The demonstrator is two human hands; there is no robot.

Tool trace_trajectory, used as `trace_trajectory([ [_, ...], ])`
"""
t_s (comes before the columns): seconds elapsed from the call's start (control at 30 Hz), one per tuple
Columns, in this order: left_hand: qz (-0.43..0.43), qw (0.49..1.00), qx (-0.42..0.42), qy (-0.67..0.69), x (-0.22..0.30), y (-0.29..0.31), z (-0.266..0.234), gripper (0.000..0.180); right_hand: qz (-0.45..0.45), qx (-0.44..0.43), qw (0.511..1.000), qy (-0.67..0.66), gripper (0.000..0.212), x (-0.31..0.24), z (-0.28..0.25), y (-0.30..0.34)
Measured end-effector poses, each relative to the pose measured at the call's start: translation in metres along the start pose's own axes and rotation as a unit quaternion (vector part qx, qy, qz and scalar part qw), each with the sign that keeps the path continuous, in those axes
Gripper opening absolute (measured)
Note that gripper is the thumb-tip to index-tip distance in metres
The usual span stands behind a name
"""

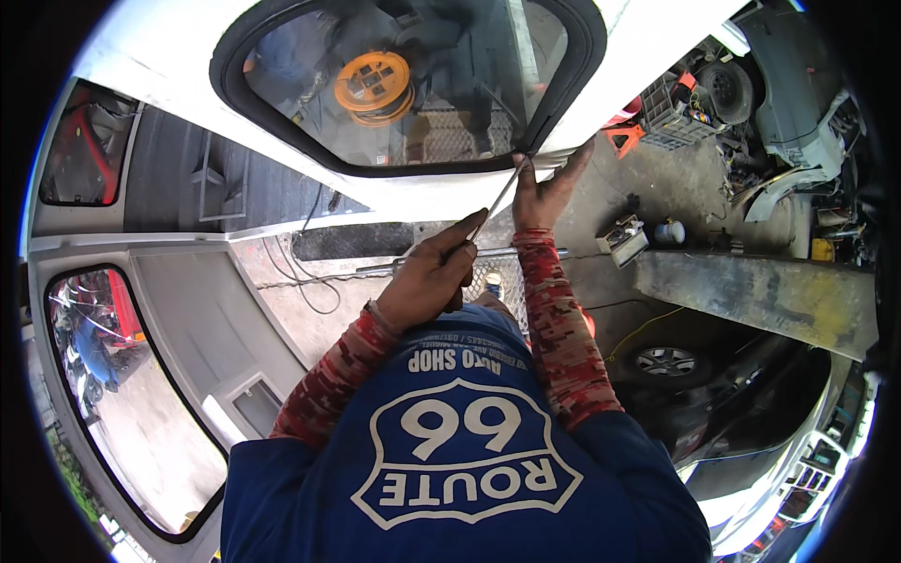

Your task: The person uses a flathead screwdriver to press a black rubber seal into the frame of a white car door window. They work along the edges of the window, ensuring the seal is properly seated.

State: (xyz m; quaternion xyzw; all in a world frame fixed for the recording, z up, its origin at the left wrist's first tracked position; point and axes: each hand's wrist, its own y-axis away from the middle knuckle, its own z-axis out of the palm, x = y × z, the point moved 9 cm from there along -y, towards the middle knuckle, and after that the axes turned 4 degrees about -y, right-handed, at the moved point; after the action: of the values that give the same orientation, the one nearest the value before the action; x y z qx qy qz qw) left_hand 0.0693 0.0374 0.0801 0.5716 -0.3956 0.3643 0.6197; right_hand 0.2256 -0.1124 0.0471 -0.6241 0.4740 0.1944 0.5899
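Note:
My left hand [430, 277] is closed around a thin metal rod [500, 195], possibly a screwdriver shaft; any handle is hidden in the fist. The rod slants up to the lower right corner of a window with a black rubber seal [375, 171], set in a white vehicle panel [422, 195]. My right hand [542, 197] rests against the panel at that corner. Its thumb is beside the rod's tip, and its fingers stretch up along the panel edge. Whether the tip sits under the seal, I cannot tell.
An orange cable reel [374, 86] shows through or in the glass. At left stands an open vehicle door [178, 310] with a window. A dark car [723, 394] is at right, near a worn flat panel [760, 296]. Crates [671, 117] and a small box [623, 240] lie beyond.

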Motion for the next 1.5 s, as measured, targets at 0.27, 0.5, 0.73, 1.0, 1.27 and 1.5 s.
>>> trace_trajectory([
  [0.27,-0.024,0.992,-0.010,0.120,-0.013,-0.005,0.017,0.052,0.292,-0.003,0.956,-0.006,0.061,0.012,-0.021,0.027],
  [0.5,-0.003,0.982,-0.005,0.190,-0.021,-0.015,0.023,0.052,0.444,-0.083,0.825,-0.340,0.028,0.012,0.021,0.034],
  [0.73,-0.009,0.976,0.005,0.216,-0.025,-0.015,0.032,0.052,0.433,-0.123,0.797,-0.402,0.024,0.009,0.025,0.030],
  [1.0,0.003,0.972,0.007,0.234,-0.035,-0.023,0.036,0.052,0.406,-0.105,0.801,-0.427,0.027,0.011,0.032,0.029],
  [1.27,0.012,0.989,0.059,0.137,-0.033,-0.031,0.034,0.052,0.433,-0.092,0.798,-0.409,0.028,0.021,0.036,0.024],
  [1.5,0.136,0.970,0.158,-0.122,0.000,-0.018,0.010,0.051,0.386,-0.104,0.868,-0.294,0.022,0.017,0.024,0.017],
])
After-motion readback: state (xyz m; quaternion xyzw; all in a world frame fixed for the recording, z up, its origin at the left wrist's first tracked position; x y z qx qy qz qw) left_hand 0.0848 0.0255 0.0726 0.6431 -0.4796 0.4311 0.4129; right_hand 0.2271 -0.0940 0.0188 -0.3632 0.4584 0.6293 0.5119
